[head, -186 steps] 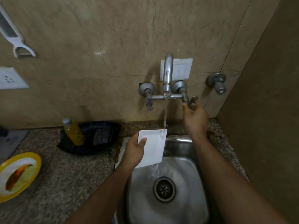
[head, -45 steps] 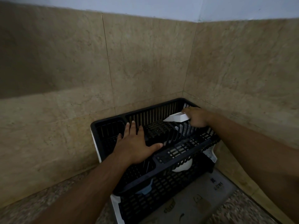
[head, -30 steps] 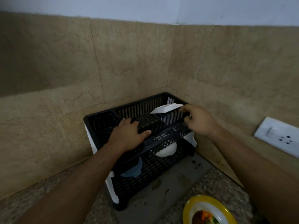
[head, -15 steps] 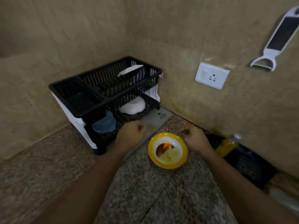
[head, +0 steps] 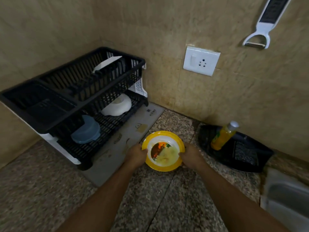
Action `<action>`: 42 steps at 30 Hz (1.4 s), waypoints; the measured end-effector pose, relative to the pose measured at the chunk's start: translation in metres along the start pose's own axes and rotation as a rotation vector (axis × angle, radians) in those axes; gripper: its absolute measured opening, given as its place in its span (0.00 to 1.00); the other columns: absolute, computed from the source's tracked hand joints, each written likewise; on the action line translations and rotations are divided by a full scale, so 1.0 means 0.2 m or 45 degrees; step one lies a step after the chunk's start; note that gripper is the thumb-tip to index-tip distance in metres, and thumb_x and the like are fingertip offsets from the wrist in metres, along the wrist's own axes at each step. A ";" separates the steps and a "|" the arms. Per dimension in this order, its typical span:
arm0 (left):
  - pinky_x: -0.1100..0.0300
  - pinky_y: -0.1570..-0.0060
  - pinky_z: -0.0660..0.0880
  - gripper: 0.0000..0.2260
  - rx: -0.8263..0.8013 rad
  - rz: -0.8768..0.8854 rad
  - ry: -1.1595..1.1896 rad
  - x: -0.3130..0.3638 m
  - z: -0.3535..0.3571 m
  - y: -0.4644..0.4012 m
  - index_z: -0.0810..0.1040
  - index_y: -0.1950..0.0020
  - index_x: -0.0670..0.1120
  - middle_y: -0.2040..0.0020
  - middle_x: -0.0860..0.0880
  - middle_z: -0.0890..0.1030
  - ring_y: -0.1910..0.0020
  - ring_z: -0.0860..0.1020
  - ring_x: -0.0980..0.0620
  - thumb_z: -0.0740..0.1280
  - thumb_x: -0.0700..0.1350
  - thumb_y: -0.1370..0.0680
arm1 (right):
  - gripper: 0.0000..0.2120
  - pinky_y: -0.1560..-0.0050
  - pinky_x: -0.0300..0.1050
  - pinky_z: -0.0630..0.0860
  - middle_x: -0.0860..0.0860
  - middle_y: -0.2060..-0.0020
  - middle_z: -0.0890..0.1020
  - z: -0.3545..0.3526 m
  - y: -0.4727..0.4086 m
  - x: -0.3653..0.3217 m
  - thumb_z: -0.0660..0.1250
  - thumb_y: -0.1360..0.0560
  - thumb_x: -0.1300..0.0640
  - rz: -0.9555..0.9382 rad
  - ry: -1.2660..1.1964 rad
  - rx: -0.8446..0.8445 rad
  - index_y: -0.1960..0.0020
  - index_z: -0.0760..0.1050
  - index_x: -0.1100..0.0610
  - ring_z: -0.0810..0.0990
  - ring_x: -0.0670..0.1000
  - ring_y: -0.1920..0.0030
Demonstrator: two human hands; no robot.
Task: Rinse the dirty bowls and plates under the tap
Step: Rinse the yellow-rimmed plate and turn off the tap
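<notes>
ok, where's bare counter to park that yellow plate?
Bare counter in front of the rack, and between plate and sink. Crowded: black tray with bottle on the right, mat by the rack.

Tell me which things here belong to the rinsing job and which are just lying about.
Part of the job:
- yellow plate, dirty, held by left hand and right hand
- sink
- dish rack holding white plate

Lying about:
- juice bottle
- black tray
- wall socket
- peeler

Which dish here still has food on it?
The yellow-rimmed plate, held by left hand and right hand; the racked white plate looks clean.
</notes>
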State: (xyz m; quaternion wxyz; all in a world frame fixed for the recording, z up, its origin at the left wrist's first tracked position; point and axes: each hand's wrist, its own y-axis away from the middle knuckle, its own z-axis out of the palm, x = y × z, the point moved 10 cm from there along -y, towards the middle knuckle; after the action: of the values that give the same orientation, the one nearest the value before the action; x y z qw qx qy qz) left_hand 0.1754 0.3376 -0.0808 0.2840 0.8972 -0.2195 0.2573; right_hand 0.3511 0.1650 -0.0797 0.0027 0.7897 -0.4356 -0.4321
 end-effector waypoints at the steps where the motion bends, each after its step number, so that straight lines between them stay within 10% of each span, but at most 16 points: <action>1: 0.57 0.62 0.70 0.12 0.003 0.002 -0.003 0.00 0.01 0.00 0.77 0.55 0.42 0.58 0.44 0.78 0.60 0.76 0.47 0.63 0.49 0.19 | 0.12 0.78 0.43 0.76 0.56 0.60 0.81 -0.01 0.03 0.00 0.61 0.24 0.63 -0.019 -0.067 -0.013 0.41 0.73 0.57 0.80 0.52 0.74; 6: 0.52 0.56 0.78 0.06 0.026 0.067 0.148 0.16 0.06 0.15 0.77 0.55 0.46 0.57 0.46 0.80 0.56 0.79 0.45 0.65 0.46 0.21 | 0.13 0.74 0.48 0.78 0.58 0.58 0.82 -0.15 0.23 0.14 0.62 0.24 0.62 -0.039 -0.307 0.040 0.40 0.71 0.53 0.82 0.56 0.70; 11: 0.61 0.76 0.75 0.03 -0.228 0.141 0.428 0.51 0.38 0.45 0.76 0.50 0.45 0.55 0.44 0.80 0.63 0.79 0.53 0.63 0.41 0.19 | 0.11 0.71 0.51 0.80 0.59 0.55 0.81 -0.48 0.53 0.55 0.64 0.24 0.64 0.130 -0.511 0.136 0.43 0.69 0.56 0.83 0.58 0.68; 19: 0.42 0.64 0.81 0.04 -0.476 0.217 0.483 1.07 1.07 0.91 0.74 0.53 0.45 0.53 0.38 0.81 0.60 0.82 0.40 0.64 0.39 0.20 | 0.06 0.70 0.43 0.75 0.57 0.67 0.82 -1.11 1.10 1.24 0.62 0.21 0.61 0.219 -0.646 0.277 0.52 0.77 0.61 0.80 0.54 0.72; 26: 0.58 0.79 0.75 0.05 -0.498 0.236 0.504 1.42 1.44 1.14 0.71 0.54 0.44 0.52 0.40 0.79 0.62 0.80 0.46 0.63 0.38 0.19 | 0.15 0.49 0.49 0.72 0.58 0.48 0.82 -2.13 1.60 1.60 0.65 0.23 0.52 0.286 -0.380 1.474 0.39 0.72 0.57 0.79 0.60 0.46; 35: 0.50 0.67 0.82 0.08 -0.554 0.307 0.510 1.73 1.58 1.25 0.73 0.55 0.50 0.53 0.44 0.80 0.57 0.81 0.46 0.62 0.39 0.19 | 0.19 0.56 0.53 0.72 0.63 0.51 0.82 -2.52 1.42 1.52 0.56 0.19 0.46 0.359 0.158 1.403 0.45 0.73 0.61 0.79 0.65 0.50; 42: 0.45 0.63 0.82 0.01 -0.561 0.291 0.479 1.79 1.63 1.22 0.74 0.48 0.45 0.46 0.40 0.80 0.52 0.82 0.41 0.63 0.41 0.19 | 0.24 0.54 0.54 0.78 0.58 0.58 0.84 -2.51 1.35 1.62 0.50 0.27 0.38 0.273 -0.214 1.341 0.52 0.75 0.55 0.82 0.63 0.55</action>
State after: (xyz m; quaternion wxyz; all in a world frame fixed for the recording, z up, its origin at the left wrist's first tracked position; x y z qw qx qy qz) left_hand 0.4288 -0.1358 -0.0042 0.4764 0.7202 -0.3131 0.3953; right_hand 0.5903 -0.4133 0.1171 -0.3841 0.5982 -0.6699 -0.2144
